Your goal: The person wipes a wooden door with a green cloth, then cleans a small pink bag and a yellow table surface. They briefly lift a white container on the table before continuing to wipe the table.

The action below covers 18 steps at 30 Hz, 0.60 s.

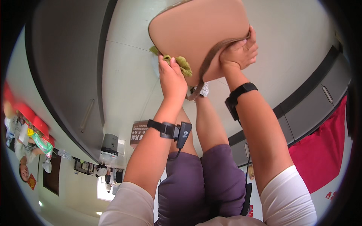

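A pink-beige padded case or stool-like box [198,36], with rounded corners and a brown strap or trim band [208,60], is held up in front of me. On its lower left edge, my left hand [173,76] presses a green cloth [184,66] against the surface; another bit of the cloth shows beyond the edge. My right hand [240,53] grips the lower right side near the brown band, fingers wrapped around the edge. The far side and the top of the object are out of view. Black straps with devices circle both forearms.
A dark grey cabinet [68,56] stands at the left, and grey drawers [308,110] curve along the right beside a red cloth [322,147]. A bin [109,142] and a printed box [138,132] are on the floor. Another person [25,158] is at the far left near red containers.
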### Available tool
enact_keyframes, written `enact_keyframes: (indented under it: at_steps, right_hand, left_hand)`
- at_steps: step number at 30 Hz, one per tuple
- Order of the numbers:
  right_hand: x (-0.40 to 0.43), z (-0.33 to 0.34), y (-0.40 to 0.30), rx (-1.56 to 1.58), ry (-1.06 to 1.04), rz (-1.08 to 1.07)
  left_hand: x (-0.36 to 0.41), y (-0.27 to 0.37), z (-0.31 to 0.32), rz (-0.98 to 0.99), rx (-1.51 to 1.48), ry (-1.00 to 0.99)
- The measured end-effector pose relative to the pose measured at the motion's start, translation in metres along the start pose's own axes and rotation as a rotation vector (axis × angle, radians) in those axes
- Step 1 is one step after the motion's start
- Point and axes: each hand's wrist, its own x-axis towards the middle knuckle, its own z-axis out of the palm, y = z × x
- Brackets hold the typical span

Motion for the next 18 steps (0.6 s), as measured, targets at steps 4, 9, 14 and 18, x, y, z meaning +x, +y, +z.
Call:
enact_keyframes:
  at_steps: [4, 9, 14, 18]
  right_hand:
    - [0.001, 0.010, 0.008, 0.047, 0.104, -0.058]
    - [0.000, 0.004, 0.006, 0.021, 0.037, -0.017]
    - [-0.007, 0.001, 0.005, 0.050, 0.034, 0.108]
    - [-0.033, 0.004, 0.017, 0.039, 0.131, 0.414]
  left_hand:
    - [0.004, 0.004, -0.021, -0.137, 0.152, -0.120]
    - [0.006, 0.042, -0.056, 0.313, -0.047, 0.046]
    - [0.036, 0.061, -0.025, 0.651, 0.129, -0.014]
    - [0.045, 0.059, 0.010, 0.861, 0.376, -0.046]
